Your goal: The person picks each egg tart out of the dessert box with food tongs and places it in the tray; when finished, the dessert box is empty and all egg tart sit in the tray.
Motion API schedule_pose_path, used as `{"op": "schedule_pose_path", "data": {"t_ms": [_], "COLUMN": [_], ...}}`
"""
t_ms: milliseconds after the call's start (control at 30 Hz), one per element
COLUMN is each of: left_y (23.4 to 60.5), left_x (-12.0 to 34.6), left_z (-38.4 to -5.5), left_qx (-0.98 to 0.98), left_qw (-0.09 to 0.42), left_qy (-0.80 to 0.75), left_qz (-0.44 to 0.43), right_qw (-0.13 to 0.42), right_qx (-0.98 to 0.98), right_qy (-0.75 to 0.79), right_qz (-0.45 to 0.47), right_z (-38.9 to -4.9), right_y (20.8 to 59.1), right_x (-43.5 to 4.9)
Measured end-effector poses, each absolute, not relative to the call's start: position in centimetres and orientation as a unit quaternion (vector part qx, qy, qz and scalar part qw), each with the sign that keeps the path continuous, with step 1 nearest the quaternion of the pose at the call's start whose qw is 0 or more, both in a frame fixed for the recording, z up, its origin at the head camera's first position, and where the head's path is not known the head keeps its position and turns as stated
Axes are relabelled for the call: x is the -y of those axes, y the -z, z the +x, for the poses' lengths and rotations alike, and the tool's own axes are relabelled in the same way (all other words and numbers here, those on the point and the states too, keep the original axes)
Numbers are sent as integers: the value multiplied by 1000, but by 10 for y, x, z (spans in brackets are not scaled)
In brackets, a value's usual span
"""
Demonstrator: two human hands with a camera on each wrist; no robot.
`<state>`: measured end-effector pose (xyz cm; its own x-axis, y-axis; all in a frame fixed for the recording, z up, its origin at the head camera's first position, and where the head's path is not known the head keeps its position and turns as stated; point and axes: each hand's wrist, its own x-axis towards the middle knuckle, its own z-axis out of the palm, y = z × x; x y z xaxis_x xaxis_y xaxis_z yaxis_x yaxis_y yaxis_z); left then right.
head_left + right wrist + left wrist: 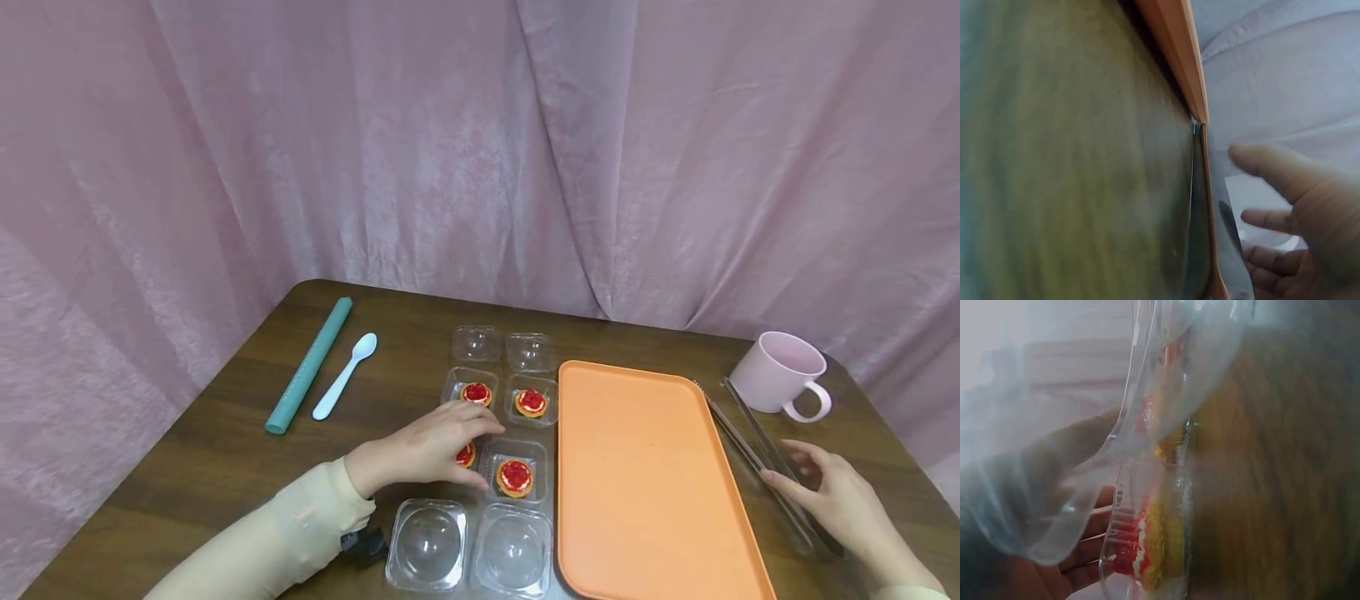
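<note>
My left hand (431,446) reaches over the left column of clear plastic boxes, its thumb and fingers parted around a box with a red-topped tart (466,456), partly hidden beneath it. Just right of the fingertips, another tart (514,477) sits in its open box. Two more tarts (476,394) (531,403) lie in boxes farther back. In the left wrist view a clear lid (1047,531) stands close before the fingers. My right hand (840,500) hovers by metal tongs (765,450), thumb and fingers spread apart. These tongs lie along the tray's right side.
A large orange tray (652,483) lies right of the boxes. Hinged lids (427,546) (513,550) spread toward the front edge. A pink mug (776,375) stands at the back right. On the left lie a teal stick-like tube (309,367) and a pale blue spoon (345,377).
</note>
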<state>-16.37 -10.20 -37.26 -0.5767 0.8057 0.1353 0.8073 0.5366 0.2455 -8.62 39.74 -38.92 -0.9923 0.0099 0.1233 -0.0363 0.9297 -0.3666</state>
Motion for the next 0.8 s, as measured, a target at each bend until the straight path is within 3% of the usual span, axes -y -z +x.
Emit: {"op": "schedule_pose_path", "data": {"t_ms": [333, 800], "left_y": [376, 380], "left_x": [100, 98], "left_z": [-164, -162], "left_qx": [877, 874], "left_qw": [0, -19], "left_qy": [137, 143], "left_qz": [-460, -463], "right_qw": [56, 89], "right_qx": [986, 987], "right_qy": [-155, -129], "right_qz": [-20, -21], "right_z": [-96, -93], "right_y": [398, 406], "right_x": [-400, -395]}}
